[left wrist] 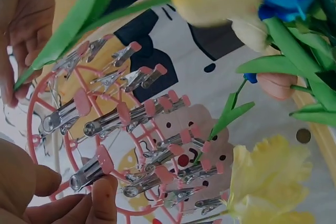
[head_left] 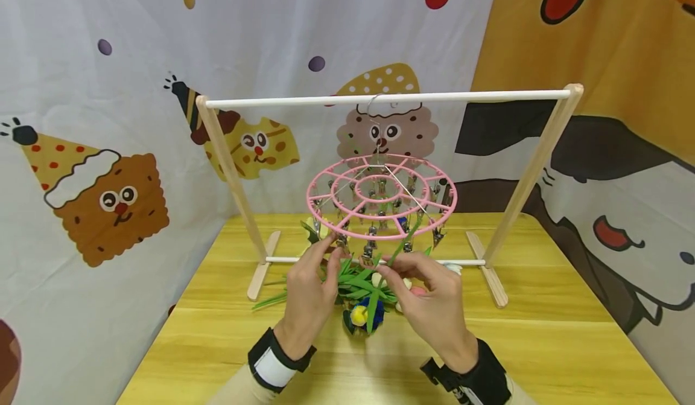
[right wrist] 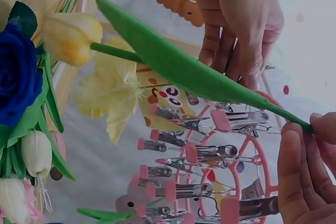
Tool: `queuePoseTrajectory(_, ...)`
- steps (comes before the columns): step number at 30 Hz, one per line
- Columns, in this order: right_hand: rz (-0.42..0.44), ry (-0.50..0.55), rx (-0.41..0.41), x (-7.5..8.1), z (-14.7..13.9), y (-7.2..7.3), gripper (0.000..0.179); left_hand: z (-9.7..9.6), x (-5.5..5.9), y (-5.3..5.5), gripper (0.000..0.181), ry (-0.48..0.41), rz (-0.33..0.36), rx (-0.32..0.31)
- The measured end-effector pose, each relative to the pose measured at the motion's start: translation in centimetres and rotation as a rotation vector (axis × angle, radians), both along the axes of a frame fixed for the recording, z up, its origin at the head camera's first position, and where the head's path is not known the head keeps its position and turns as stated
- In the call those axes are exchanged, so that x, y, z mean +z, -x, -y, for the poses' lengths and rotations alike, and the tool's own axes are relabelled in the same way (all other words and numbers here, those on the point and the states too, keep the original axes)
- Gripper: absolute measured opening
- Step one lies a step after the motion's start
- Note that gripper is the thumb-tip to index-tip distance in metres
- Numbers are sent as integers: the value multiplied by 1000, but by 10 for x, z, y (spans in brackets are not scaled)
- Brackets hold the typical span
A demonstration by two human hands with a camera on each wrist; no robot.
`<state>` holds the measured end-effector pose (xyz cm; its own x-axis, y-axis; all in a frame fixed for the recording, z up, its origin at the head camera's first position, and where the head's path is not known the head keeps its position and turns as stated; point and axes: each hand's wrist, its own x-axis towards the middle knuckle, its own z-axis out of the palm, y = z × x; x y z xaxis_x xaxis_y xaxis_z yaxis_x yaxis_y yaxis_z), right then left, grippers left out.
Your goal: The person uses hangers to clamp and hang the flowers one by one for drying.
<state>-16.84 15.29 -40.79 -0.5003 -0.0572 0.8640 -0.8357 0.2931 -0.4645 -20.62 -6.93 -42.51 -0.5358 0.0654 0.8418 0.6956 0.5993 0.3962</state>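
My right hand (head_left: 431, 299) pinches the stem of a pale yellow tulip (right wrist: 73, 38); its head hangs down, with a long green leaf (right wrist: 178, 69) along the stem. In front of me hangs a pink round clip hanger (head_left: 382, 236) carrying several metal clips with pink tips. At its near left rim my left hand (head_left: 309, 287) has thumb and fingers curled about one clip (left wrist: 94, 169); their exact contact is partly hidden. The tulip's stem end lies beside the right fingers, close to the near clips. A frilly yellow flower (left wrist: 268, 182) hangs from another clip.
A wooden stand with a white top bar (head_left: 461, 96) carries the hanger by its hook. Below, on the wooden table (head_left: 554, 332), lies a pile of artificial flowers with green stems (head_left: 271, 300), including a blue rose (right wrist: 18, 74) and white tulips (right wrist: 37, 153). A printed curtain (head_left: 260, 43) stands behind.
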Motion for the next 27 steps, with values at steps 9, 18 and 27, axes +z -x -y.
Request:
queuePoseTrajectory(9,9,16,28,-4,4,-1,32,3,6,7,25,-90,136,-27)
queuePoseTrajectory(18,4,17,17,-8,8,-1,38,5,12,7,25,-160,230,-59)
queuePoseTrajectory(27,14,27,17,-9,8,1,36,6,13,7,24,-183,294,-78)
